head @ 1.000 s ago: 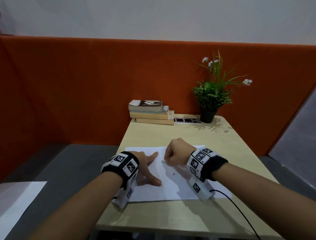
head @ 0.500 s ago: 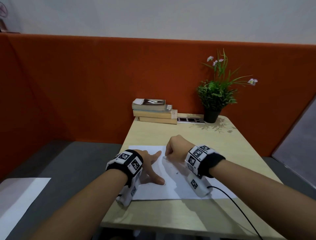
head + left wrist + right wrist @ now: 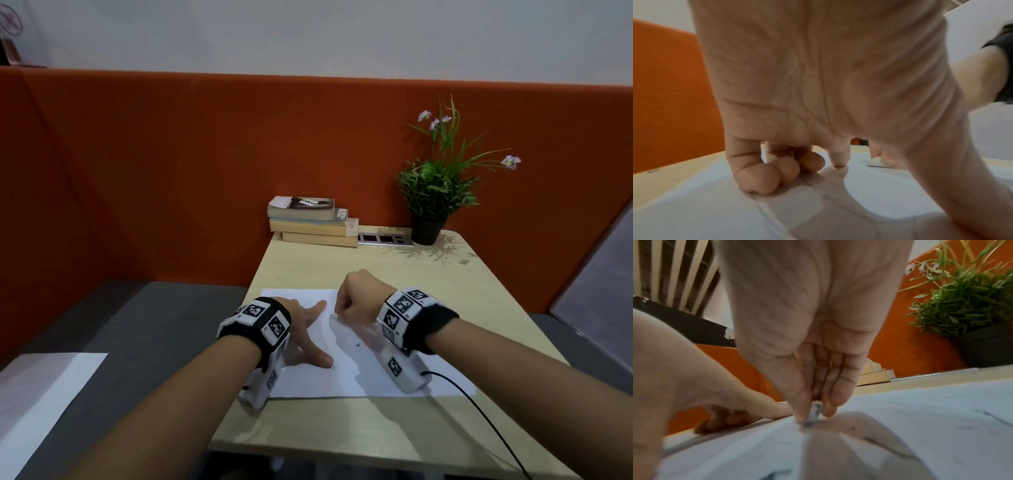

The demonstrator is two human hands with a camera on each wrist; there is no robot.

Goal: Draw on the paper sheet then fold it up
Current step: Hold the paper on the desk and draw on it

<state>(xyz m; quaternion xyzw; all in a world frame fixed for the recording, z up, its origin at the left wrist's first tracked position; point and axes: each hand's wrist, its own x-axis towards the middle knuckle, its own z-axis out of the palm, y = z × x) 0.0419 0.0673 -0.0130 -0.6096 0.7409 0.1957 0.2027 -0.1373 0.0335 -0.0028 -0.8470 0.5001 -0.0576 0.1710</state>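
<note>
A white paper sheet lies flat on the pale wooden table. My left hand presses on its left part, index finger and thumb spread; in the left wrist view the other fingers curl down onto the paper. My right hand is fisted over the sheet's middle and pinches a short pen between thumb and fingers, with its tip on the paper. Faint drawn lines and a small dark mark show near the tip.
A stack of books, a socket panel and a potted plant stand along the table's far edge against an orange partition. A black cable runs from my right wrist. Another white sheet lies at lower left.
My right hand with the pen has shifted slightly to the left over the paper. The left hand keeps pressing in the same spot. The view has drifted a little.
</note>
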